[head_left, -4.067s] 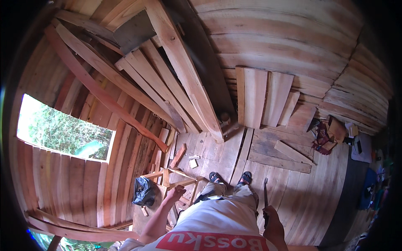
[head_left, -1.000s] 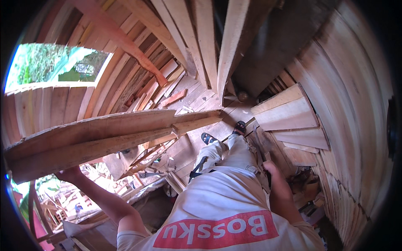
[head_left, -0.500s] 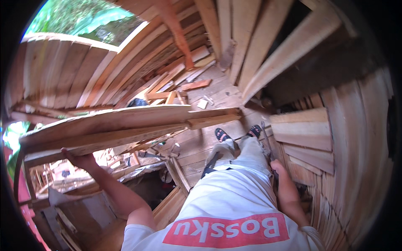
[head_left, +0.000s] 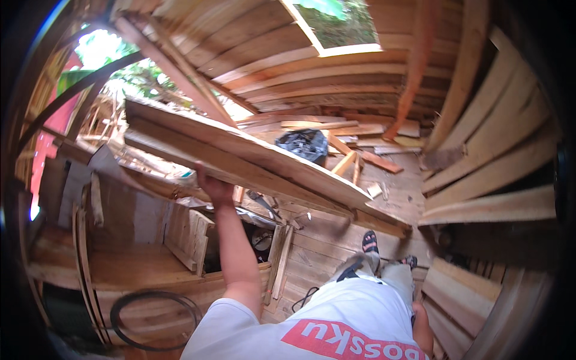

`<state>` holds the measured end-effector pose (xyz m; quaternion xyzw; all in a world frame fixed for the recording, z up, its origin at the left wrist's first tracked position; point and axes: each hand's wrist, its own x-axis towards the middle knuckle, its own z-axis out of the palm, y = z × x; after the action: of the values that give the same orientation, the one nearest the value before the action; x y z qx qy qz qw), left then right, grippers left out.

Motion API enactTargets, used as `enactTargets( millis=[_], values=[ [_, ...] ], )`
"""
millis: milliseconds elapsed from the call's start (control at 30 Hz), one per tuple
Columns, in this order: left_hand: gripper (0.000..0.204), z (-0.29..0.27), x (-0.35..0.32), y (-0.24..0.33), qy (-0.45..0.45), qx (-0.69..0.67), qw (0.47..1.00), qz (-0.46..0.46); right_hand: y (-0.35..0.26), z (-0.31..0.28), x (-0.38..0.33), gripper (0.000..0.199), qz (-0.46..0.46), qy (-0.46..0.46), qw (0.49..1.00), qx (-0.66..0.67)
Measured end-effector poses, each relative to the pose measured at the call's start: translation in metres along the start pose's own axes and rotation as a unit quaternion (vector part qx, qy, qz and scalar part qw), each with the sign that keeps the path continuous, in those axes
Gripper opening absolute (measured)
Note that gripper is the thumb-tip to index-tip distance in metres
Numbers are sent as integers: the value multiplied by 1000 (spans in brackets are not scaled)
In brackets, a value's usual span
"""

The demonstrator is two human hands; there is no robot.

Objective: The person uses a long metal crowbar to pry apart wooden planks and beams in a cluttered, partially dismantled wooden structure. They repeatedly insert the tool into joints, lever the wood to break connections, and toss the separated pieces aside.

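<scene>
Raised higher: left hand (head_left: 215, 189) under long planks (head_left: 252, 159)

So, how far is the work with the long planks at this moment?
Done: one end of the long planks is raised off the floor. In hand: the left hand holds them up from beneath; the far end rests on the wooden floor near the sandalled feet. The right hand hangs by the hip. Left: the planks are not yet set down.
</scene>
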<state>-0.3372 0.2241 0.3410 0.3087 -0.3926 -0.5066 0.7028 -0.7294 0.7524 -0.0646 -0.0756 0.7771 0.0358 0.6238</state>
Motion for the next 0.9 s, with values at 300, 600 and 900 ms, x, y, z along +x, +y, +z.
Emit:
enactTargets(
  millis=[300, 600, 900],
  values=[
    [66, -67, 0, -2, -104, -138, 985, -17, -50, -14, -2, 40, -32, 19, 993, -109],
    [84, -61, -12, 9, -203, -166, 965, -5, -84, -41, -9, 39, -72, 40, 983, -167],
    [94, -52, -58, 34, -272, -192, 943, 15, -87, -81, 4, 37, -95, 22, 969, -229]
  ],
)
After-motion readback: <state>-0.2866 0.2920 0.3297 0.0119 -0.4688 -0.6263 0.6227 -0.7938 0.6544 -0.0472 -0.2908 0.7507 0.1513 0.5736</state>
